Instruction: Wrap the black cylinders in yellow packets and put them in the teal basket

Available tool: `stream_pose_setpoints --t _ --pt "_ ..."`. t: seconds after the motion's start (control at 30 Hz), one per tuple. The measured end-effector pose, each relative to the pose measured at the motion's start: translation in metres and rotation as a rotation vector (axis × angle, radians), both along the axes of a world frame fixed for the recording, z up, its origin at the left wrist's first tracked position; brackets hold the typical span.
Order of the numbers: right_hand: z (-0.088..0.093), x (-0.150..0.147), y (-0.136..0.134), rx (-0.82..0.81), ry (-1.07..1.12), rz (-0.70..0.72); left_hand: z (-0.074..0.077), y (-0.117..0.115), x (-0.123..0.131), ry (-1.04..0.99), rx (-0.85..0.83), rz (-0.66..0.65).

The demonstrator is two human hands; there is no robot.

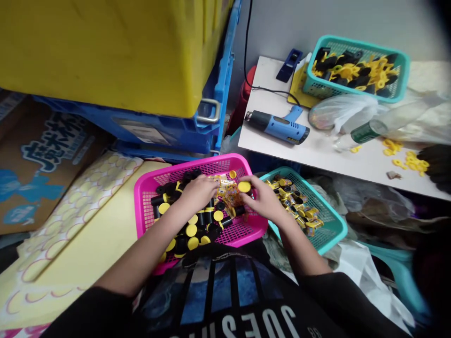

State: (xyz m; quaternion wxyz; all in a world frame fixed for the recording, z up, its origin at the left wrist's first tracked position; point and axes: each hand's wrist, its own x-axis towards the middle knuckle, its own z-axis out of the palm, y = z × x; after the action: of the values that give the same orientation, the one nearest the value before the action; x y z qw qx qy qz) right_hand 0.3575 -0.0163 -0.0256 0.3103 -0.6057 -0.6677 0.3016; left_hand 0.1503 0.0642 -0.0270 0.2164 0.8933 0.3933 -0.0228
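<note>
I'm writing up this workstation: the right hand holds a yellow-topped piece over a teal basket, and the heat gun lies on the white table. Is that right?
Not quite: the head view shows the right hand holding the yellow-topped piece over the pink basket, not a teal one. The heat gun does lie on the white table.

The T-shirt point(246, 292) is black, short-sleeved; its print point(221, 284) is blue, black-barred; its lettering point(242, 324) is pale.

The head-worn camera looks forward and down from close above the near edge of the pink basket point(252, 232).
</note>
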Motion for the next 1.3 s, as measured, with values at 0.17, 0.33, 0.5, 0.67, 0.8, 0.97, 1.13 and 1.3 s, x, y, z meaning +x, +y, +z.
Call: stream_pose_setpoints --t 0.17,0.33,0.5,0.67,0.8,0.97,1.13,1.3 --pt "0.002 0.005 -0.017 0.007 0.445 -0.269 -0.033 0.025 0.051 0.020 -0.021 -0.019" --pt "-0.003 0.008 -0.023 0.007 0.473 -0.288 -0.043 0.032 0.046 -0.025 -0.072 0.080" --pt "-0.003 0.007 -0.015 -0.053 0.545 -0.344 -0.025 0.031 0.020 -0.096 -0.141 0.200" --pt "-0.006 -0.002 -0.010 -0.139 0.650 -0.330 -0.014 0.025 0.009 -0.143 -0.104 0.267" --pt "-0.007 -0.010 -0.008 -0.165 0.672 -0.324 -0.025 0.020 0.022 -0.092 -0.045 0.179" --pt "-0.007 -0.014 -0.007 -0.145 0.641 -0.312 -0.040 0.024 0.039 0.001 -0.057 0.149" --pt "-0.010 -0.013 -0.011 -0.151 0.667 -0.323 -0.033 0.024 0.033 -0.017 -0.055 0.214" --pt "-0.012 -0.012 -0.009 -0.176 0.707 -0.321 -0.014 0.015 0.019 -0.125 -0.009 0.258"
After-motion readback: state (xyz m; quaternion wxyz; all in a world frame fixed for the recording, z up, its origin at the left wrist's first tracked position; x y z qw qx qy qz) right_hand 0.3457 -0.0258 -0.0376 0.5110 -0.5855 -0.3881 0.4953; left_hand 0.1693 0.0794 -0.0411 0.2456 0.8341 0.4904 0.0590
